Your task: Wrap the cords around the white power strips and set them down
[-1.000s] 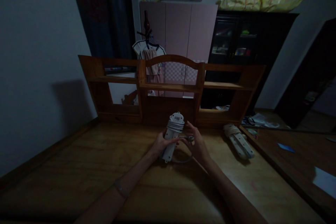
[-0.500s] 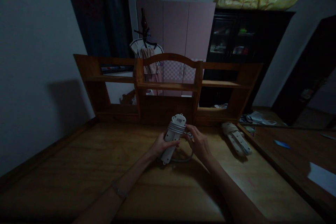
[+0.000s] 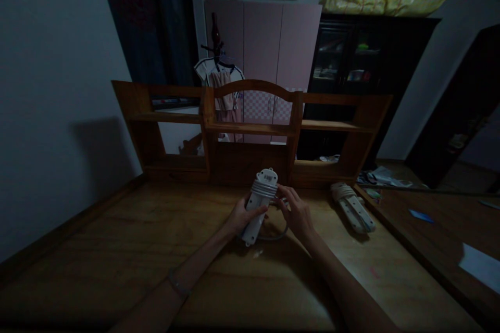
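Observation:
A white power strip is held tilted above the wooden desk, its screw-dotted back facing me. Its cord is wound in several turns around the upper part. My left hand grips the strip's lower half, thumb across the back. At the strip's right edge, the fingers of my right hand are closed on the cord beside the windings. A loose loop of cord hangs below, between the two hands. Part of the cord behind my right fingers is hidden.
A second power strip wrapped in its cord lies on the desk at the right. Along the back stands a wooden shelf. Farther right, a lower brown surface holds a white paper and a blue card.
Both hands keep their hold on the power strip and cord. The fingers of my right hand have shifted slightly at the strip's edge; the view has moved a little.

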{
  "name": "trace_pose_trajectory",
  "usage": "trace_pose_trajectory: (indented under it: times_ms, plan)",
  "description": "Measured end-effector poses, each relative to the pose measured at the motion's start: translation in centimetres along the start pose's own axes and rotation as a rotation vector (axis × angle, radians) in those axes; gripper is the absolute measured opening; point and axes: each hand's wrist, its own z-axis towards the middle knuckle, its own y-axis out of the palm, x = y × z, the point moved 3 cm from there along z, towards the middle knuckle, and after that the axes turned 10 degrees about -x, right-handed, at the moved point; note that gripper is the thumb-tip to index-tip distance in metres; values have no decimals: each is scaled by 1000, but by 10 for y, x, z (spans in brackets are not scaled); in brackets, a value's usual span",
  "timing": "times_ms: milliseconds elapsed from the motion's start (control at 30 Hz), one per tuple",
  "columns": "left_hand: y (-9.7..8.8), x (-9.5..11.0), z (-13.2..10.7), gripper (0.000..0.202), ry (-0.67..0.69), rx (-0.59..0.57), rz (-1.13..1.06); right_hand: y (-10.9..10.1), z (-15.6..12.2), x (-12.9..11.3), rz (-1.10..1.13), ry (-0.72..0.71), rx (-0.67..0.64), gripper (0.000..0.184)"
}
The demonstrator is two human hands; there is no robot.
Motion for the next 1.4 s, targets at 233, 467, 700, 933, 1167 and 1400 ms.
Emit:
trace_pose_trajectory:
  times_ms: [233, 467, 700, 933, 1167, 1400]
  plan:
    - [-5, 1, 5, 64, 68, 50, -73, 3, 1, 3, 54, 12, -13, 40]
    - [-12, -2, 5, 47, 113, 81, -9, 5, 2, 4, 78, -11, -49, 43]
    - [2, -7, 1, 53, 79, 90, -126, 3, 4, -1, 38, 5, -52, 43]
    - [0, -4, 0, 58, 48, 106, 13, -1, 3, -1, 79, 26, -34, 45]
    - [-1, 3, -1, 52, 58, 186, 50, 20, 0, 16, 573, 320, -1, 54]
    - [-42, 10, 3, 57, 151, 523, -18, 59, -13, 23, 1139, 554, -484, 32]
